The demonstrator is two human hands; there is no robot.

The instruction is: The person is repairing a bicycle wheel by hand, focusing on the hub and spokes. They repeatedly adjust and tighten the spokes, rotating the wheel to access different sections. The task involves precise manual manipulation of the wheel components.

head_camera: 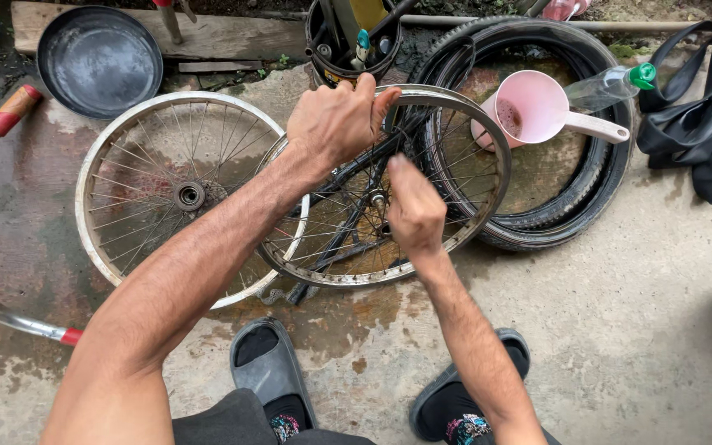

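Note:
A spoked bicycle wheel (488, 177) with a silver rim stands tilted in front of me, its lower edge near the concrete. My left hand (335, 119) grips the top of its rim, fingers curled over the metal. My right hand (414, 206) hovers near the hub, fingers pinched on something small among the spokes; what it holds is too small to tell. A second silver wheel (138, 115) lies flat on the ground to the left, partly under the first.
Black tyres (595, 177) lie stacked at right with a pink scoop (537, 107) and a plastic bottle (611, 85) on them. Black inner tubes (694, 107) lie far right. A dark metal pan (99, 59), a tool bucket (352, 41), a bike frame tube (2, 124), my sandals (269, 371).

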